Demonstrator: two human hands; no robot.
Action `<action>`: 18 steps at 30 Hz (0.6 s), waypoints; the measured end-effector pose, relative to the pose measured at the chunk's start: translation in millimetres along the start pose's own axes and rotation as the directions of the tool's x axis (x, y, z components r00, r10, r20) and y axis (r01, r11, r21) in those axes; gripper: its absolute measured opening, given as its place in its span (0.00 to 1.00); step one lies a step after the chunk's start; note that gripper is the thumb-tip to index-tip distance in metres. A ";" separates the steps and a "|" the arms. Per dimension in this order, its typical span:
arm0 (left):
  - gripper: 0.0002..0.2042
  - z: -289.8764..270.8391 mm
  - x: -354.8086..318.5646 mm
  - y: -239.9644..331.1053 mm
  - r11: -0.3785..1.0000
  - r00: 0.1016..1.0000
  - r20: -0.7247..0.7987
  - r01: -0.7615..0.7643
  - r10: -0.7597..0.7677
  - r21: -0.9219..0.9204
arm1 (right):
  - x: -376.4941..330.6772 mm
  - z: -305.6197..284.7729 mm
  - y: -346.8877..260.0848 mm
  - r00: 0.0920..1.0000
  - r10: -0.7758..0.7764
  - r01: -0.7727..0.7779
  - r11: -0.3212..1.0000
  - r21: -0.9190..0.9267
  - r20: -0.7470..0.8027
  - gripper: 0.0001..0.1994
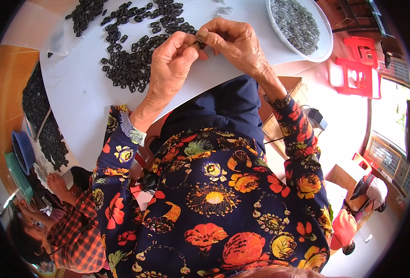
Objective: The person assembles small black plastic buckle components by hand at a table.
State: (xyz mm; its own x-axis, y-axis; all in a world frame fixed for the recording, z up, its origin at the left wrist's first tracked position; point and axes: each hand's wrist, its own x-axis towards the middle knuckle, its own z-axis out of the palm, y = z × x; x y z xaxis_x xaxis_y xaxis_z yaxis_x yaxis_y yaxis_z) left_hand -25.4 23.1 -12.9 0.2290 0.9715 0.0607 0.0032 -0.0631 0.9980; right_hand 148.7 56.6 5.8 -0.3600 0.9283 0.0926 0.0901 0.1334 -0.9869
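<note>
Above the near edge of the white table, my left hand and my right hand meet. Both are closed, fingertips pinched around one small dark piece, mostly hidden by the fingers. It resembles the small black plastic pieces with holes that lie heaped just left of my left hand and scatter farther back. Beyond my right hand stands a round white basin full of thin silvery metal pieces. A few similar thin metal pieces lie loose at the far edge of view.
At the left, a person in a checked shirt works near another heap of black pieces. Blue and green baskets stand there. Red stools are on the right; a person in orange is at lower right.
</note>
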 end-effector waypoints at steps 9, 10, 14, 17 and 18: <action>0.03 5.4 1.3 2.4 0.999 0.996 -0.091 -0.026 0.023 -0.035 | -3.9 14.4 4.4 0.988 -0.032 0.008 0.988 -0.153 -0.153 0.09; 0.03 4.6 2.0 1.1 0.999 0.995 -0.095 -0.023 0.020 -0.033 | -3.5 13.3 6.2 0.990 -0.022 -0.002 0.986 -0.169 -0.142 0.08; 0.03 2.6 1.0 -5.1 0.991 0.994 -0.106 -0.019 0.005 -0.133 | -1.5 14.6 4.6 0.996 -0.028 0.034 0.997 0.065 -0.087 0.07; 0.03 1.3 1.8 -6.2 0.994 0.997 -0.075 -0.015 0.007 -0.105 | -0.1 11.5 12.1 0.995 -0.063 0.067 0.997 0.046 -0.071 0.07; 0.03 1.7 1.9 -6.4 0.992 0.998 -0.064 -0.018 0.010 -0.122 | -1.0 10.8 12.5 0.996 -0.063 0.067 0.997 0.048 -0.066 0.07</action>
State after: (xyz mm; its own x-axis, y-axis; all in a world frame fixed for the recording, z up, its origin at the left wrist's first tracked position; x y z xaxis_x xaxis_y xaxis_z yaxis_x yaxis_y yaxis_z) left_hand -23.4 25.0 -19.1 0.1657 0.9836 0.0715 -0.1194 -0.0519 0.9915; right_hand 140.1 53.6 -8.1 -0.3031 0.9388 0.1634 0.0217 0.1783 -0.9837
